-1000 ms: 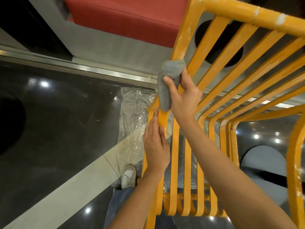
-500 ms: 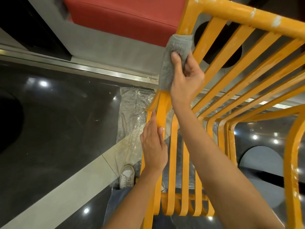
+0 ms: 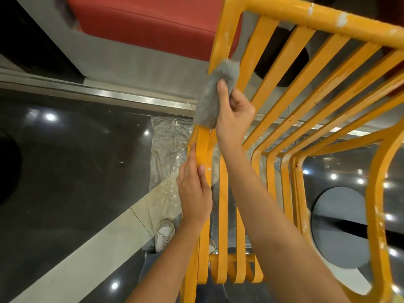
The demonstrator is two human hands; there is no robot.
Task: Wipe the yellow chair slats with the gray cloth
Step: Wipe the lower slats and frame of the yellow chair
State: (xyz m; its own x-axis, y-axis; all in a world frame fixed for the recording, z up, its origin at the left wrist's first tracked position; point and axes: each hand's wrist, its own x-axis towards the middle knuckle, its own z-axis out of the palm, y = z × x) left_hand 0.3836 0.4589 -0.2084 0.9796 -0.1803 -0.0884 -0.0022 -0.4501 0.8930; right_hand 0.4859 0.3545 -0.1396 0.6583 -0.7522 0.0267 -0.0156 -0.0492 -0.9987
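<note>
The yellow chair (image 3: 290, 88) fills the right half of the head view, its curved slats running from the top rail down to a bend near my waist. White paint specks dot the frame. My right hand (image 3: 231, 114) holds the gray cloth (image 3: 215, 92) wrapped around the leftmost slat, partway up the backrest. The cloth hides that stretch of slat. My left hand (image 3: 193, 191) grips the same outer slat lower down, fingers curled around its edge, steadying the chair.
Clear plastic sheeting (image 3: 172, 149) lies on the dark glossy floor (image 3: 65, 171) under the chair. A red cushioned bench (image 3: 148, 25) stands beyond it. My white shoe (image 3: 164, 234) is on the floor below. A round grey table base (image 3: 341, 226) sits at the right.
My right hand slid the cloth up the leftmost slat, then back down a little. My left hand has kept its hold on the lower slat.
</note>
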